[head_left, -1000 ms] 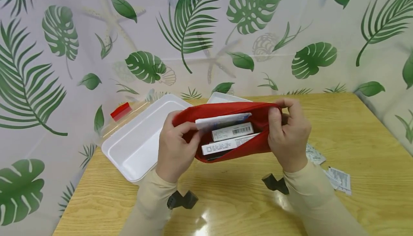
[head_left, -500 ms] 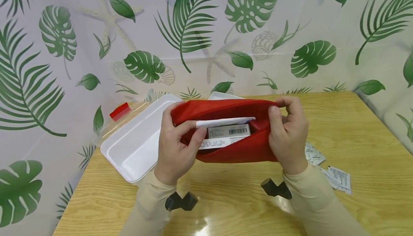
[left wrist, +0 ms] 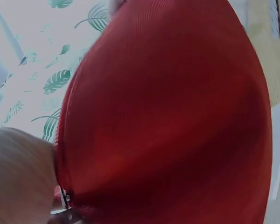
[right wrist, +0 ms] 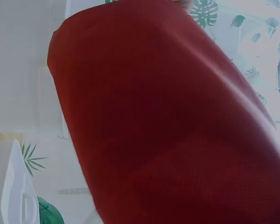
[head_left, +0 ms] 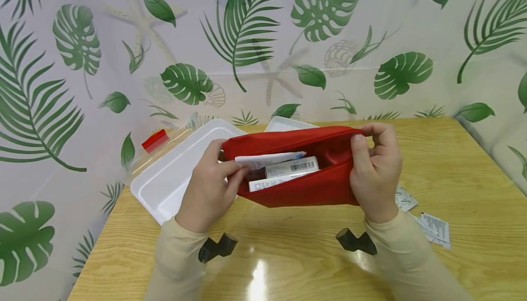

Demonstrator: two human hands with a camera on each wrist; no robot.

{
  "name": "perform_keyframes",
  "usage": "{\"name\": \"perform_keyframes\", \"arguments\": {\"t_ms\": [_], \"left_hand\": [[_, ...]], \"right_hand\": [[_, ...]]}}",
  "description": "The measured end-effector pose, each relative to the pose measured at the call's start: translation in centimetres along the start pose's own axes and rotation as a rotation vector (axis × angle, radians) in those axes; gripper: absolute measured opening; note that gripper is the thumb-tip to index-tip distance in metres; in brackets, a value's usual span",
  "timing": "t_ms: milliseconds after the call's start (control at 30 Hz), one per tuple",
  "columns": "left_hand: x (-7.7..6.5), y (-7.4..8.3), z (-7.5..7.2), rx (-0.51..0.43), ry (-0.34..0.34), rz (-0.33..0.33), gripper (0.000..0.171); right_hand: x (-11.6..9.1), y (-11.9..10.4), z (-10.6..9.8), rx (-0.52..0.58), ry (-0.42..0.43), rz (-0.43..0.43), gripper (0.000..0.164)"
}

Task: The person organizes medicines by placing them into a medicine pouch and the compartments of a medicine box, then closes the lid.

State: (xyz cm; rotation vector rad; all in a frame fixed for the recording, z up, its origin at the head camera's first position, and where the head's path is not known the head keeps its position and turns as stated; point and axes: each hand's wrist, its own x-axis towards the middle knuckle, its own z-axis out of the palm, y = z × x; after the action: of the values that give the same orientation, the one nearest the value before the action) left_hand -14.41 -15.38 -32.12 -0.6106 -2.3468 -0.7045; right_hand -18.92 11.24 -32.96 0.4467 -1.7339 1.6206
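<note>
A red zip pouch (head_left: 304,193) is held up over the table with its mouth open toward me. Inside it sit two white printed cartons, a barcoded carton (head_left: 288,168) and a longer carton (head_left: 263,183) in front. Behind them stands a flat white packet (head_left: 267,158). My left hand (head_left: 210,186) pinches the packet's left end between thumb and index finger, its other fingers partly hidden at the pouch's left end. My right hand (head_left: 376,173) grips the pouch's right end, thumb over the rim. A metal zipper pull (left wrist: 64,198) shows beside the hand in the left wrist view.
A white tray (head_left: 164,196) lies at the left, beside a clear bag with a red slider (head_left: 154,141). Another white tray (head_left: 288,122) is partly hidden behind the pouch. Small foil packs (head_left: 405,199) and printed sachets (head_left: 436,230) lie on the wooden table (head_left: 304,264) at right.
My left hand has shifted left and slightly down, and the white packet has slid left with it inside the pouch. My right hand keeps its grip, a little further right.
</note>
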Motion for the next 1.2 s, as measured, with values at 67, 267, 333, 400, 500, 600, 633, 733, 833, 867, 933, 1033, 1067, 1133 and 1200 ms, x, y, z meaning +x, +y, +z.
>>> {"name": "perform_keyframes", "arguments": {"t_ms": [67,267,333,400,500,600,633,733,833,867,933,1033,1067,1133,1200], "left_hand": [[0.0,0.0,0.1,0.009,-0.009,0.021,0.005],[0.3,0.0,0.7,-0.032,0.035,-0.019,0.012],[0.3,-0.1,0.7,-0.042,0.07,-0.045,0.014],[0.3,-0.1,0.6,-0.062,0.108,-0.072,0.02],[0.1,-0.1,0.6,-0.096,0.163,-0.102,0.032],[0.1,0.0,0.7,-0.109,0.221,-0.115,0.039],[0.2,0.1,0.7,-0.117,0.24,-0.117,0.037],[0.2,0.3,0.7,-0.227,0.286,-0.106,0.035],[0.2,0.6,0.5,-0.347,0.297,-0.097,0.039],[0.2,0.6,0.5,-0.369,0.298,-0.1,0.042],[0.3,0.8,0.6,-0.34,0.306,-0.117,0.049],[0.4,0.9,0.8,-0.265,0.35,-0.164,0.047],[0.4,0.9,0.8,-0.258,0.374,-0.173,0.04],[0.4,0.9,0.8,-0.266,0.417,-0.186,0.027],[0.3,0.9,0.8,-0.283,0.447,-0.188,0.016]], "right_hand": [[-0.2,-0.1,0.1,0.008,-0.017,-0.023,0.016],[-0.6,-0.8,0.3,-0.033,-0.079,-0.181,0.016],[-0.6,-0.9,0.3,-0.032,-0.087,-0.227,0.017],[-0.6,-0.9,0.3,-0.006,-0.087,-0.247,0.017],[-0.5,-0.8,0.3,0.009,-0.074,-0.249,0.016],[-0.4,-0.6,0.4,0.0,-0.06,-0.266,0.013],[-0.4,-0.6,0.5,-0.009,-0.062,-0.275,0.012],[-0.5,-0.8,0.6,-0.04,-0.079,-0.291,0.011],[-0.6,-1.3,0.7,-0.049,-0.1,-0.276,0.01],[-0.6,-1.6,0.7,-0.043,-0.103,-0.268,0.01],[-0.7,-2.1,0.8,-0.028,-0.108,-0.258,0.009],[-0.8,-2.4,0.9,-0.009,-0.112,-0.254,0.008],[-0.8,-2.3,0.8,-0.009,-0.113,-0.253,0.008],[-0.9,-2.1,0.8,-0.018,-0.12,-0.253,0.008],[-0.9,-1.8,0.7,-0.039,-0.135,-0.251,0.009]]}}
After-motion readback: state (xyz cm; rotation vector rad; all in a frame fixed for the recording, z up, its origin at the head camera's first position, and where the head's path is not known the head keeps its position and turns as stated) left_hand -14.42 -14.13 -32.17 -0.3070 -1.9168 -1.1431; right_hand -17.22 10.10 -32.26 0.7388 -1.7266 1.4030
